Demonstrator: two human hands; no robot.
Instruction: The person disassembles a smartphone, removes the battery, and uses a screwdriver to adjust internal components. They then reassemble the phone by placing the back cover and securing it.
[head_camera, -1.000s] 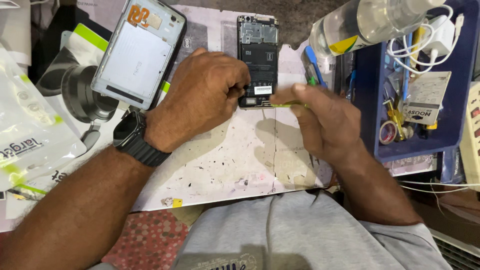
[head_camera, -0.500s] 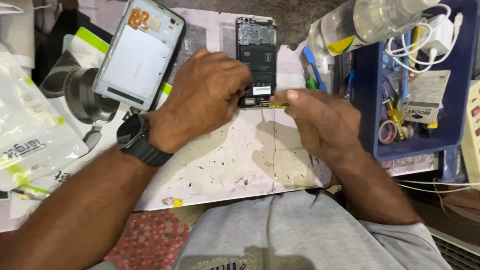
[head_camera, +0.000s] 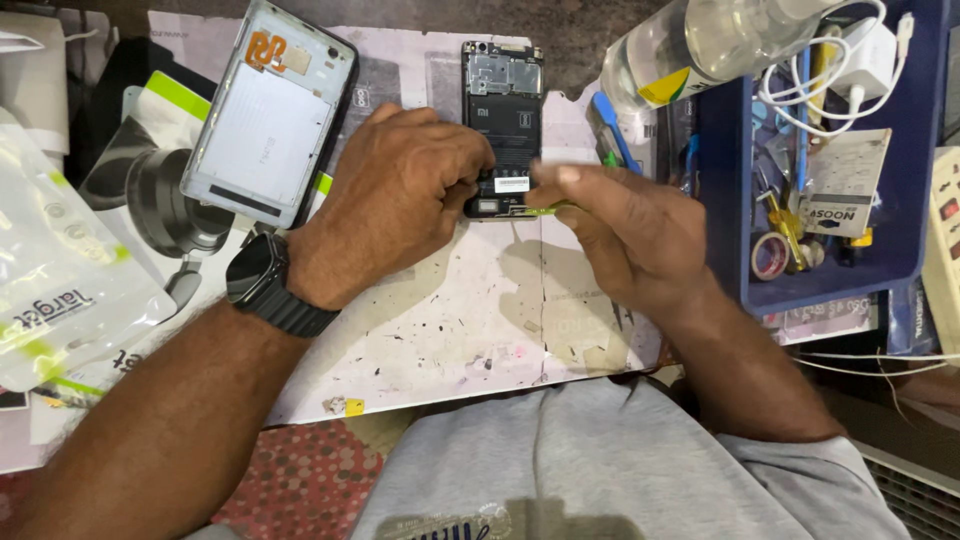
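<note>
Near the frame's upper middle, we are clamping the opened phone (head_camera: 503, 120) with our left hand (head_camera: 400, 195) while our right hand (head_camera: 625, 235) is pinching a thin green tool (head_camera: 550, 209) against it.

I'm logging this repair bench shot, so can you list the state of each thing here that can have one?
Black opened phone: back cover off, insides showing, flat on the mat.
White phone back panel: detached, inner side up, tilted left of the phone.
Thin green-yellow tool: tip at the phone's lower edge.
Left hand: pressing on the phone's lower end.
Right hand: pinching the tool.
Clear plastic bottle: lying on its side.
Blue plastic tray: full of cables and small tools.
</note>
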